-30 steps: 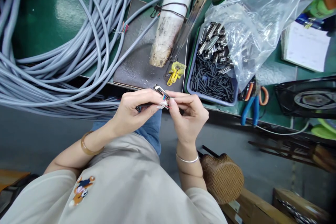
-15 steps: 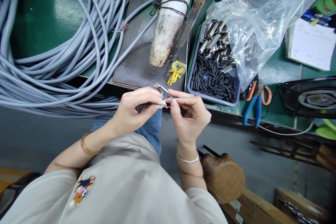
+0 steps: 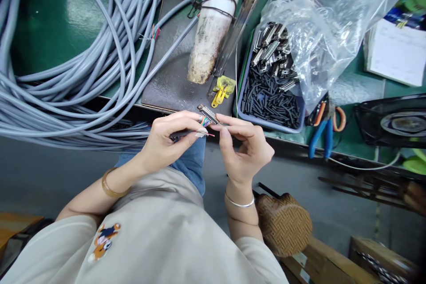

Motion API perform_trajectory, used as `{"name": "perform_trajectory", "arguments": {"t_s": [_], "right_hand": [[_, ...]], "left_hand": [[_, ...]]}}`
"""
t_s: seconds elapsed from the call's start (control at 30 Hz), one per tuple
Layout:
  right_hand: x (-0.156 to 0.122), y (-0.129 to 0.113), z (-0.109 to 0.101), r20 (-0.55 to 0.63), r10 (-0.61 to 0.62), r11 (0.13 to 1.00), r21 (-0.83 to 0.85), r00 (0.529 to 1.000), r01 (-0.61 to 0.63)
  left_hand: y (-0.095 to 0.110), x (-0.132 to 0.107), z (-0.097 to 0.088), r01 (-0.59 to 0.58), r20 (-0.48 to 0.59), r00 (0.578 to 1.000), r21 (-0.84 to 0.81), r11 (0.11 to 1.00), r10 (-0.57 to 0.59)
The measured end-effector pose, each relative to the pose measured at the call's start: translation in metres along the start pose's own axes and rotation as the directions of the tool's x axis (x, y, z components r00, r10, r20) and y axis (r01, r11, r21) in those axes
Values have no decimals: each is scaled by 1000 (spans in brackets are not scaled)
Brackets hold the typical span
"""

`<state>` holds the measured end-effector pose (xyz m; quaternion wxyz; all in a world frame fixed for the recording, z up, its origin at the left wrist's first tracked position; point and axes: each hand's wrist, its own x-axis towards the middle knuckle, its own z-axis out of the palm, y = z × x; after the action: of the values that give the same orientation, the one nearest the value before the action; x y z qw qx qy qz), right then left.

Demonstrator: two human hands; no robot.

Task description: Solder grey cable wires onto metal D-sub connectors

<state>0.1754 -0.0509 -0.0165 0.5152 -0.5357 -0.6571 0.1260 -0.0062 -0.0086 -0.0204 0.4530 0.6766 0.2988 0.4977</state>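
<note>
A small metal multi-pin connector [image 3: 207, 113] with coloured wires at its back sits between both hands, just in front of the bench edge. My left hand [image 3: 169, 138] is closed on the dark cable end and its thin coloured wires [image 3: 205, 132], thumb against forefinger. My right hand [image 3: 244, 147] pinches the connector and a wire at the fingertips, its other fingers curled. A grey cable runs from the left hand toward the big coil [image 3: 66, 80].
A dark metal plate [image 3: 173, 75] holds a white wrapped post [image 3: 213, 31] and a yellow clip [image 3: 222, 88]. A blue tray [image 3: 271, 97] holds black sleeves and metal shells under a plastic bag [image 3: 319, 22]. Blue and orange cutters [image 3: 322, 128] lie right. A woven stool [image 3: 282, 226] stands below.
My right hand has shifted slightly right and its fingers have spread a little along the connector. The left hand stays in place. The view has drifted slightly.
</note>
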Motion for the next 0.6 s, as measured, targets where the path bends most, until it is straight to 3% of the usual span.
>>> {"name": "perform_trajectory", "arguments": {"t_s": [0.23, 0.33, 0.47, 0.6], "right_hand": [[1, 1, 2, 16, 1, 1000, -20, 1000, -1], [0, 0, 3, 30, 30, 1000, -2, 999, -30], [-1, -1, 3, 15, 45, 999, 28, 999, -45], [-2, -1, 1, -57, 26, 999, 20, 998, -25]], "left_hand": [[0, -2, 0, 92, 0, 996, -75, 993, -92], [1, -2, 2, 157, -8, 987, -185, 970, -161], [3, 0, 4, 252, -24, 961, -344, 905, -276], [5, 3, 1, 376, 13, 915, -392, 840, -403]]}}
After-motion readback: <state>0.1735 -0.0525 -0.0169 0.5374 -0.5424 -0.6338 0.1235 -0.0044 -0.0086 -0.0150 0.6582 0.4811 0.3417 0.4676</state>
